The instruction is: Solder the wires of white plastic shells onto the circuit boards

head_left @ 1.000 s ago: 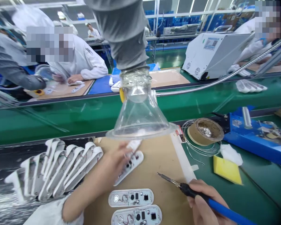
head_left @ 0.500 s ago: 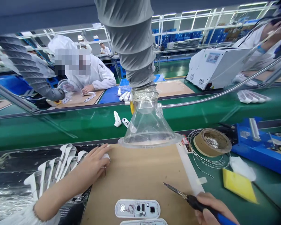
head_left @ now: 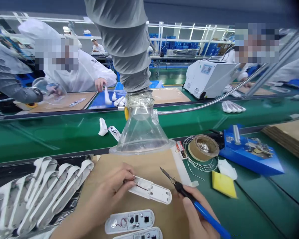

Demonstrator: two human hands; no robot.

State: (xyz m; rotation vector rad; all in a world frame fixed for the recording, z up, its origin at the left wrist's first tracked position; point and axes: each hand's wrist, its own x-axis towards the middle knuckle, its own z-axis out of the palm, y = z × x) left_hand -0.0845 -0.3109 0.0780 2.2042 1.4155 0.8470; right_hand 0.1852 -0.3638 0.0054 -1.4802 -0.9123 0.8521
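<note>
My left hand [head_left: 117, 186] pinches one end of a long white plastic housing [head_left: 161, 193] above the brown work board [head_left: 89, 199]. A thin dark wire runs along inside this piece. In my right hand [head_left: 198, 212] is a soldering iron [head_left: 201, 209] with a black and blue handle. Its metal tip points up and left, apart from the housing. Below the hands lies a white oval circuit-board piece [head_left: 129, 220] with dark components and a reddish wire. Part of a second circuit-board piece [head_left: 142, 234] shows at the bottom edge.
Several curved white shells [head_left: 52, 189] lie at left. A clear extraction hood [head_left: 142, 132] hangs ahead. To the right are a tape roll [head_left: 203, 148], a yellow sponge [head_left: 224, 185] and a blue stand [head_left: 251, 152]. Co-workers sit beyond the green belt [head_left: 64, 132].
My left hand has come from the board's left edge to its middle, now with the white housing in it. The soldering iron remains in my right hand. The view has shifted right.
</note>
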